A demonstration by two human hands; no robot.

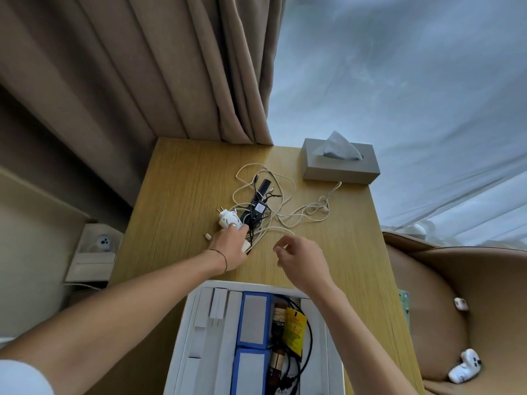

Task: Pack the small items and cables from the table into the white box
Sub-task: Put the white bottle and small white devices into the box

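Hands at the cable tangle beyond the white box

With the white box as landmark, standing open at the near edge of the wooden table: past its far rim the left hand lies on the near end of the pile, fingers over the white plug adapter and a small white piece under the palm, though I cannot tell how firmly it grips; the right hand hovers just beyond the far rim, fingers loosely curled, holding nothing; the white cables loop around a black adapter farther out; the grey tissue box sits at the far right corner; inside lie blue boxes and black cords
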